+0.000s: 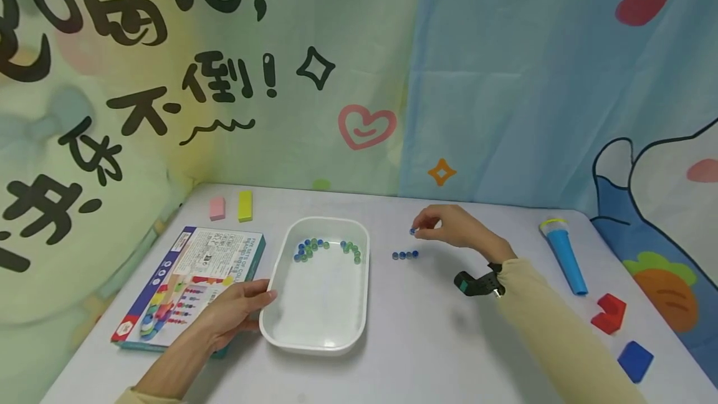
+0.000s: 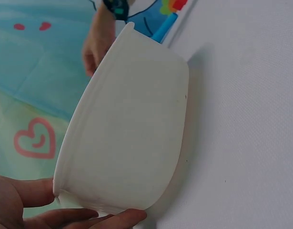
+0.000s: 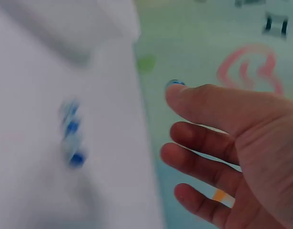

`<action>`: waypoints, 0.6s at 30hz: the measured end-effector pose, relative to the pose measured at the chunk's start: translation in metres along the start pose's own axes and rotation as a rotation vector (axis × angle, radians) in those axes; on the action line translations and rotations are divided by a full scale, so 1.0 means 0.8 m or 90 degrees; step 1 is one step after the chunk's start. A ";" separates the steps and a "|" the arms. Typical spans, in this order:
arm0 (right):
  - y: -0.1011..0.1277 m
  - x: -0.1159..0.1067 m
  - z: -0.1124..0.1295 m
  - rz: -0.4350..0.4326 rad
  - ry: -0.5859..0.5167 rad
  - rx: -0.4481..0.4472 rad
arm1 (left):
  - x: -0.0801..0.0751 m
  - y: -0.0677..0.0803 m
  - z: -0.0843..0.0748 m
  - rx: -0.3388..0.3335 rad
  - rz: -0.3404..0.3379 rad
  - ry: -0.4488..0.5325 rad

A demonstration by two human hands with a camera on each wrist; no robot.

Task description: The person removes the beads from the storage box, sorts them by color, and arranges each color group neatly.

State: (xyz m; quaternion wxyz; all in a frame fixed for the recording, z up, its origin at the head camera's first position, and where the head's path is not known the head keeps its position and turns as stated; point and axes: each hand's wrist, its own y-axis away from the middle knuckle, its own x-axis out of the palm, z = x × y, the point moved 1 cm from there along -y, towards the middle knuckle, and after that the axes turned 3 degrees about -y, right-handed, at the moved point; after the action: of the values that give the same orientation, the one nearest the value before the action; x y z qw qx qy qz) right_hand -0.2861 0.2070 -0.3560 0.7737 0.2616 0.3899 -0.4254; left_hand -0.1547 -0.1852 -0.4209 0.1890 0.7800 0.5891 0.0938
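A white tray (image 1: pixel 314 335) lies mid-table with several blue and green marbles (image 1: pixel 328 249) bunched at its far end. My left hand (image 1: pixel 262 303) holds the tray's near left corner, thumb on the rim and fingers (image 2: pixel 89 217) along the outer wall (image 2: pixel 132 129). To the right of the tray, my right hand (image 1: pixel 416 228) pinches a blue marble (image 1: pixel 413 230) just above the table. A short row of blue marbles (image 1: pixel 405 255) lies below that hand. The blurred right wrist view shows the marble (image 3: pixel 175 83) at a fingertip and the row (image 3: pixel 72 138) to its left.
A printed game box (image 1: pixel 191 267) lies under my left wrist. A pink block (image 1: pixel 217 208) and a yellow block (image 1: pixel 245 206) stand at the back left. At the right lie a blue tube (image 1: pixel 563 255), a red block (image 1: pixel 609 313) and a blue block (image 1: pixel 636 361). Cloth backdrops close off the far side.
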 end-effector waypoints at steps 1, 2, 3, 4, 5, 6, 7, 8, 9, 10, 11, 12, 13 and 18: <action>0.002 0.004 -0.012 -0.007 -0.001 0.011 | 0.000 0.000 0.000 -0.002 -0.001 0.000; 0.004 0.008 -0.024 -0.012 -0.004 0.021 | -0.001 0.000 0.000 -0.004 -0.003 0.001; 0.006 0.013 -0.034 -0.014 -0.009 0.030 | -0.001 0.000 0.000 -0.006 -0.005 0.002; 0.007 0.018 -0.042 -0.013 -0.012 0.038 | -0.001 0.000 0.000 -0.007 -0.007 0.000; 0.008 0.023 -0.050 -0.011 -0.014 0.044 | -0.001 0.001 0.000 -0.009 -0.007 0.001; 0.008 0.028 -0.056 -0.008 -0.017 0.049 | 0.000 0.001 0.000 -0.010 -0.009 0.002; 0.009 0.033 -0.061 -0.005 -0.018 0.052 | 0.000 0.001 0.001 -0.010 -0.009 0.000; 0.008 0.037 -0.066 -0.004 -0.020 0.058 | 0.001 0.002 0.001 -0.011 -0.011 0.001; 0.008 0.040 -0.069 -0.003 -0.020 0.065 | 0.001 0.002 0.001 -0.010 -0.011 0.000; 0.007 0.043 -0.071 -0.002 -0.016 0.068 | 0.001 0.002 0.001 -0.009 -0.009 -0.002; 0.007 0.046 -0.074 -0.003 -0.011 0.073 | 0.001 0.002 0.000 -0.008 -0.007 -0.002; 0.006 0.048 -0.076 -0.005 -0.006 0.076 | 0.002 0.002 0.000 -0.007 -0.007 -0.003; 0.006 0.050 -0.078 -0.007 -0.002 0.080 | 0.002 0.002 0.000 -0.007 -0.007 -0.003; 0.003 0.059 -0.083 -0.025 0.000 0.062 | 0.001 0.001 0.000 -0.009 -0.010 -0.005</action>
State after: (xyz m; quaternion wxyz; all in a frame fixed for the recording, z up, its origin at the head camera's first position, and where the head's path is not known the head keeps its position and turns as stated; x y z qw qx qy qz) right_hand -0.2932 0.2356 -0.4321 0.7513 0.2913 0.3737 -0.4594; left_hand -0.1536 -0.1851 -0.4204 0.1976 0.7745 0.5937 0.0934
